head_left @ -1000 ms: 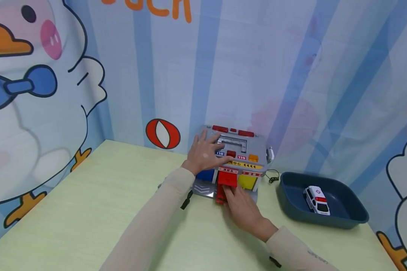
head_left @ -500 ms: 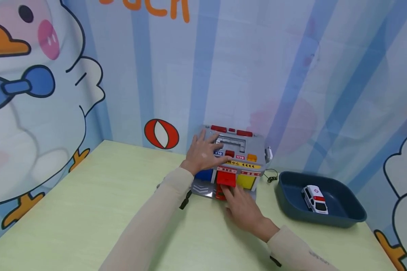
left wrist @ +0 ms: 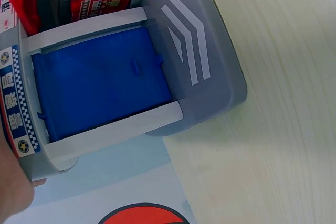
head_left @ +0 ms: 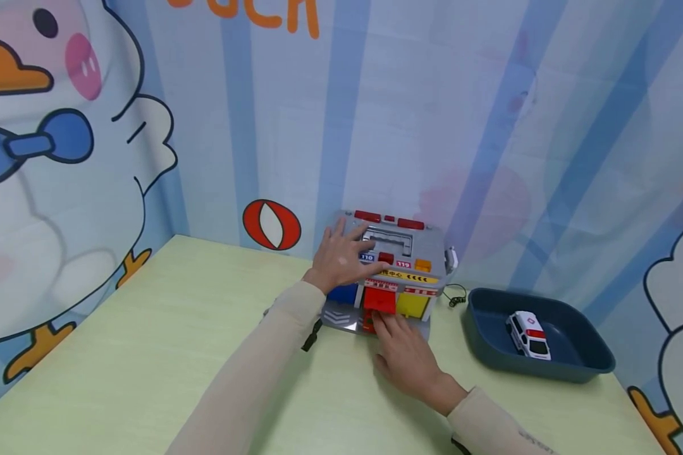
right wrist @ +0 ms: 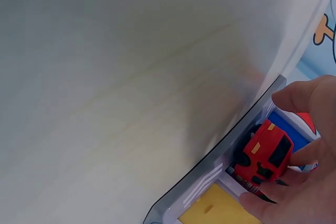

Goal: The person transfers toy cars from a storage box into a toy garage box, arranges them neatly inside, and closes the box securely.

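Observation:
A grey toy rescue station stands against the back wall. My left hand rests on its roof, fingers spread. The middle bay's red door is raised, and a red toy vehicle sits partly inside that bay. My right hand touches the vehicle's outer end with its fingertips; in the right wrist view the thumb stands apart from it. To the left, the blue door is down; to the right, so is the yellow door. The vehicle's inner end is hidden under the raised door.
A dark blue tray stands right of the station, with a white toy ambulance in it. Between them lies a thin black coiled cord. A printed duck curtain hangs behind the pale table.
The red toy vehicle has slid further into the middle bay, pushed by my right hand's fingers. My left hand has stayed on the roof.

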`<state>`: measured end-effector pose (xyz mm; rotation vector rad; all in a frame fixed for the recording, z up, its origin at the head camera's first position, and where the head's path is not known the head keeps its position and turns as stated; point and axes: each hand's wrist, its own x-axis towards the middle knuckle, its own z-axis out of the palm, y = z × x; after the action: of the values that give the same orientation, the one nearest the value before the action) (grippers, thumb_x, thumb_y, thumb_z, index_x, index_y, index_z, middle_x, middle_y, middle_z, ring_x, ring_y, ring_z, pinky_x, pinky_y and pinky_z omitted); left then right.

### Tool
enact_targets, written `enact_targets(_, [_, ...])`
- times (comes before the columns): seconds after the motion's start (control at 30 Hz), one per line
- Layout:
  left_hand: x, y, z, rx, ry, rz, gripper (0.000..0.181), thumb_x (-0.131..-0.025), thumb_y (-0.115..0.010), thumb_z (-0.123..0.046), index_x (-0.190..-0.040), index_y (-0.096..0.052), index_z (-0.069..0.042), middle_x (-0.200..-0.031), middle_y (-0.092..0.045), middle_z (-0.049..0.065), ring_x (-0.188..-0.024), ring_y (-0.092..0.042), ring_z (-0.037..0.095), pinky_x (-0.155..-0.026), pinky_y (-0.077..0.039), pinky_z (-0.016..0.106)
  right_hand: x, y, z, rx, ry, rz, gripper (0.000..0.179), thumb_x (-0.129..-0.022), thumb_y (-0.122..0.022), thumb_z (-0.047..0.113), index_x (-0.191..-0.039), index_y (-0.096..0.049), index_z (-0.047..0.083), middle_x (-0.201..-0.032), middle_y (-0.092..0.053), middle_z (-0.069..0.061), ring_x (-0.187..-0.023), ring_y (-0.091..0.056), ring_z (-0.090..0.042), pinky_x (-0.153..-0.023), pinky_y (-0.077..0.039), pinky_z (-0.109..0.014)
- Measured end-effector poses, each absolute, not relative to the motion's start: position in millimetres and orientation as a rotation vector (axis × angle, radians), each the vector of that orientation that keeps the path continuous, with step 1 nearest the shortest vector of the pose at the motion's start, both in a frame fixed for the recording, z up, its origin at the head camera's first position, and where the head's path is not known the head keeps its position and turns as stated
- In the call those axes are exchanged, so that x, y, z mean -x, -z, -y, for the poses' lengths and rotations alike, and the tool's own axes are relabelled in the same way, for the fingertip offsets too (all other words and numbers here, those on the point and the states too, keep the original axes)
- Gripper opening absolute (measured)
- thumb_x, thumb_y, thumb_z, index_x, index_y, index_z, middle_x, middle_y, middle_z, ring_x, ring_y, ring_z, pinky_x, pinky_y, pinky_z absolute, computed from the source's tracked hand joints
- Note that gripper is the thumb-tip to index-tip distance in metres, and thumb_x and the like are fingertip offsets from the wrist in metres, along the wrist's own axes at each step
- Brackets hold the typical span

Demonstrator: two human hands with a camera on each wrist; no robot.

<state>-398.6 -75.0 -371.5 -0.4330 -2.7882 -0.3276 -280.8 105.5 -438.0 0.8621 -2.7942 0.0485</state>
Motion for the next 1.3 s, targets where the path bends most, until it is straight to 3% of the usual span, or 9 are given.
enact_targets(0.33, [397.4,371.5,75.3,0.444,0.334,2.769,0.071,-0.086,-0.051,-0.075,-0.143,-0.056,-0.033,-0.164,-0.032,-0.001,-0.155,-0.013,0.041,-0.122,-0.018,0.062,277.2,442.0,-103.5,-0.871,-0.027,2.745,0.075,-0.083,-0.082,0.024,-0.146,-0.047,0.003,-0.142,-0.045,-0.016,-0.123,-0.047,-0.031,-0.107,-0.046,-0.05])
enact_targets(0.7, [398.2,372.3,75.3,0.451,0.337,2.765,0.071,-0.086,-0.051,-0.075,-0.143,-0.056,-0.033,-0.164,-0.032,-0.001,-0.155,-0.013,0.041,-0.122,-0.018,0.062,275.0,443.0,-107.1,-0.894,0.023,2.752,0.075,-0.08,-0.084,0.027,-0.144,-0.049,0.009,-0.149,-0.043,-0.016,-0.136,-0.042,-0.037,-0.112,-0.04,-0.059])
enact_targets(1.07, [398.7,372.1,75.4,0.464,0.357,2.748,0.071,-0.086,-0.052,-0.075,-0.142,-0.057,-0.032,-0.164,-0.032,-0.001,-0.155,-0.014,0.042,-0.122,-0.017,0.063,273.6,446.3,-109.5,-0.831,0.084,2.762,0.077,-0.085,-0.079,0.028,-0.148,-0.045,0.003,-0.157,-0.039,-0.015,-0.145,-0.037,-0.038,-0.114,-0.037,-0.06])
enact_targets(1.3, [398.4,372.0,75.0,0.443,0.324,2.776,0.071,-0.086,-0.05,-0.076,-0.143,-0.055,-0.034,-0.164,-0.032,-0.001,-0.155,-0.013,0.041,-0.122,-0.018,0.062,274.2,447.6,-109.8,-0.842,0.123,2.736,0.069,-0.09,-0.074,0.026,-0.146,-0.047,0.0,-0.157,-0.04,-0.015,-0.145,-0.038,-0.036,-0.113,-0.04,-0.058])
